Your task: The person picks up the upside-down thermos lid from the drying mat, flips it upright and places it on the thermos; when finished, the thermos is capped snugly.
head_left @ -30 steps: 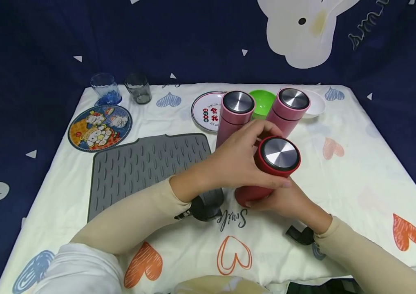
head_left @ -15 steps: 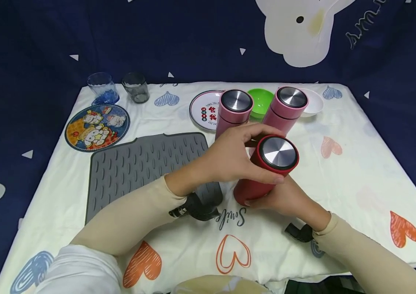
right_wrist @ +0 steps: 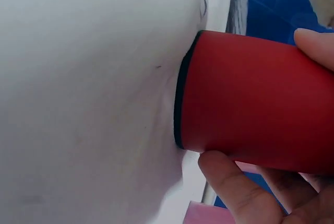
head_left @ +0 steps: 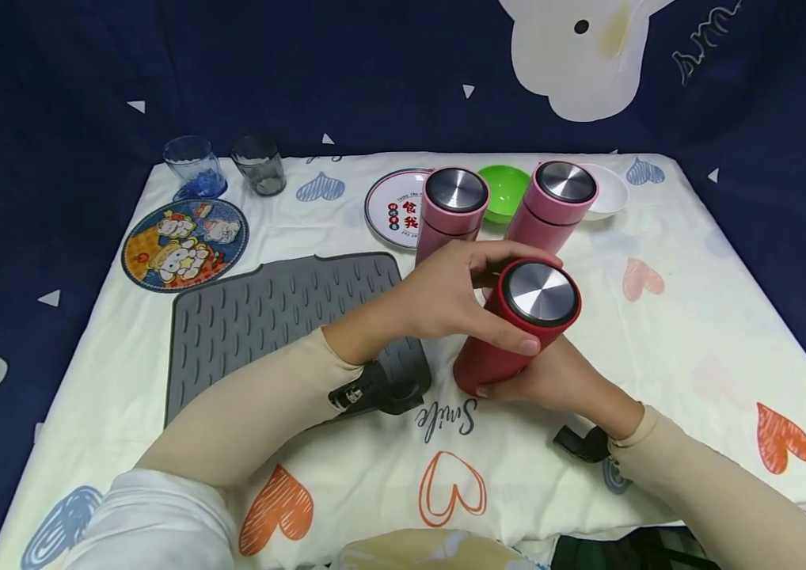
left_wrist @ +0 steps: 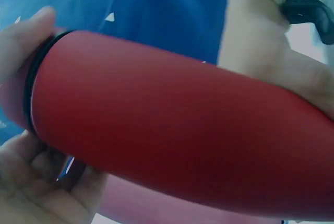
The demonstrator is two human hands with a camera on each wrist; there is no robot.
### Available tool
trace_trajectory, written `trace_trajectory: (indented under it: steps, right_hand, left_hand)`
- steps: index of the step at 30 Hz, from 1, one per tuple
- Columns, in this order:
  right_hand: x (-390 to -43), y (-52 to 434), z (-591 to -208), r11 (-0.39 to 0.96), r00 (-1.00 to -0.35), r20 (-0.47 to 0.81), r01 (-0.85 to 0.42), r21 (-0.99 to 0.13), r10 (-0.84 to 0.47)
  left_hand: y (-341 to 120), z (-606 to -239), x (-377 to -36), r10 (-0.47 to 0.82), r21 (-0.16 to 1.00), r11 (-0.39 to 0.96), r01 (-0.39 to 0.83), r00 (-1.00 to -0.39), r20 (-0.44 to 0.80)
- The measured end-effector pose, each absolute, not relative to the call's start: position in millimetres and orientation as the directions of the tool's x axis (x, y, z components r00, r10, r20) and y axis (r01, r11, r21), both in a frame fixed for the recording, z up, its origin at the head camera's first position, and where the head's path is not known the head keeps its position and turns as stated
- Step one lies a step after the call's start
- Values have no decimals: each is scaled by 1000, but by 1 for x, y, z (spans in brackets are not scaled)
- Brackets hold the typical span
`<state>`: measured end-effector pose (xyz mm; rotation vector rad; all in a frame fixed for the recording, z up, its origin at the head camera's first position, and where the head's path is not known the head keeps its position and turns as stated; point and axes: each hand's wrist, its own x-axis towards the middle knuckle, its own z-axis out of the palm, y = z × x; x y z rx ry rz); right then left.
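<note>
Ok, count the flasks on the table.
3: a red flask gripped by both hands at centre, and two pink flasks standing just behind it. None looks hidden.

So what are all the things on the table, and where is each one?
Red flask: 1, red with a steel top, near middle, held in both hands.
Pink flasks: 2, pink with steel tops, upright behind the red one.
Green bowl: 1, green, between the pink flasks at the back.
White bowl: 1, white, back right.
Printed plate: 1, white with red characters, back middle.
Cartoon plate: 1, colourful, left.
Glasses: 2, one blue, one grey, back left.
Ridged mat: 1, grey, left of middle.
Cloth: 1, white with hearts, under everything.
Left hand: grips the flask's top end.
Right hand: grips its lower part.
</note>
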<state>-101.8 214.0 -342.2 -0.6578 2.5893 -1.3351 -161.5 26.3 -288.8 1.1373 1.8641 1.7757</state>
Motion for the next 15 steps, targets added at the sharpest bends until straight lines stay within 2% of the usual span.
trace_trajectory:
  steps: [3,5,7,10,12,13,15]
  right_hand:
    - [-103,215,-344,498,-885,68,-322,-805,-461]
    - [-105,218,-351,487,-882,77,-326,-810,-464]
    - [-108,221,-360,482,-880,81,-331,-812,-468]
    - [-112,226,-374,477,-879,77,-326,-816,-470]
    - [-113,228,-377,480,-878,81,-333,-812,-472]
    - [-113,229,-378,480,-878,82,-334,-811,-472]
    - [-112,230,-378,486,-879,90,-342,-805,-469]
  left_hand:
    - [27,-290,-167,783,955,-140,260,-562,267]
    - [27,-291,-168,799,959,-150,238,-543,260]
    - [28,-291,-164,779,956,-136,259,-569,265]
    - [30,-291,-155,683,912,-77,402,-645,342]
    - [32,-293,-151,619,888,-64,456,-680,393]
    - [33,-294,-151,606,883,-74,464,-682,409]
    - [34,-296,-154,632,906,-142,399,-668,393]
